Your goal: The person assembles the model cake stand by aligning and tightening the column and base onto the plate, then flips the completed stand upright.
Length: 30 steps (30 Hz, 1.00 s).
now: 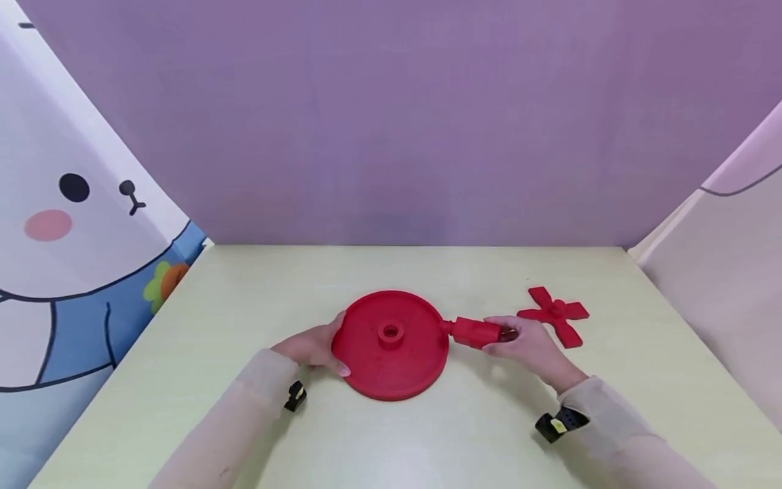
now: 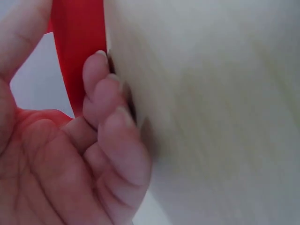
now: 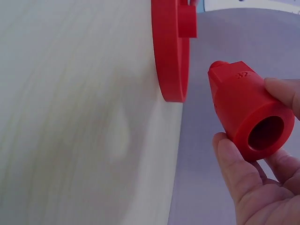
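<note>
A round red plastic disc (image 1: 421, 353) with a raised rim and a hollow hub at its centre lies on the table. My left hand (image 1: 314, 345) holds its left edge, and the curled fingertips (image 2: 117, 136) rest low against the rim in the left wrist view. My right hand (image 1: 524, 346) pinches a red hollow plastic piece (image 3: 239, 103) between thumb and fingers. One end has a round hole, the other a narrow stub. In the right wrist view it is held up, apart from the disc; from the head, its stub overlaps the disc's right rim.
A red four-bladed piece (image 1: 557, 311) with a central knob lies on the table behind the right hand. The pale table (image 1: 391, 448) meets a purple backdrop (image 1: 391, 122), with a cartoon-printed cloth (image 1: 104, 258) along the left side.
</note>
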{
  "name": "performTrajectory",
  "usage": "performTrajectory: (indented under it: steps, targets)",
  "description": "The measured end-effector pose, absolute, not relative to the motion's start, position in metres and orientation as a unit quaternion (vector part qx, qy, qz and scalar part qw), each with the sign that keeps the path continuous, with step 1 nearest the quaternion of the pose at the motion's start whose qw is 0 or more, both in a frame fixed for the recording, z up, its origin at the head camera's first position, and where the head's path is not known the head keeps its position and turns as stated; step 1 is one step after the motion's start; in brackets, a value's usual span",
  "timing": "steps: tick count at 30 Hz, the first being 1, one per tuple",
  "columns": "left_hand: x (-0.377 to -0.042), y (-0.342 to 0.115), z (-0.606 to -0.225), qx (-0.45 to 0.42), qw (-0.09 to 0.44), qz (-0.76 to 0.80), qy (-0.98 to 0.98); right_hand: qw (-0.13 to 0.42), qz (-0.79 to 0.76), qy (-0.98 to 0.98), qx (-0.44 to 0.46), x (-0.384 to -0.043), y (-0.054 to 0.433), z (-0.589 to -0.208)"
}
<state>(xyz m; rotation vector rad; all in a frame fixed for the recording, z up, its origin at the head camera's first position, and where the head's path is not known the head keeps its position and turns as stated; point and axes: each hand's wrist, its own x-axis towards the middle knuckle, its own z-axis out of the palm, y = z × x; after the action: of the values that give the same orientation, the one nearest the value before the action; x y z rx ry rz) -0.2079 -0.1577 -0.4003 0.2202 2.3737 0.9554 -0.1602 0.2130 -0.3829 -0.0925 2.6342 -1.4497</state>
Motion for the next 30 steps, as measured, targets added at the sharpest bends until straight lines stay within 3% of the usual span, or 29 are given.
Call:
performTrajectory:
  steps: [30]
  targets:
    - [-0.205,-0.158,-0.398,0.070,0.289,0.369,0.881,0.075,-0.480,0.872,-0.064,-0.182,0.165,-0.366]
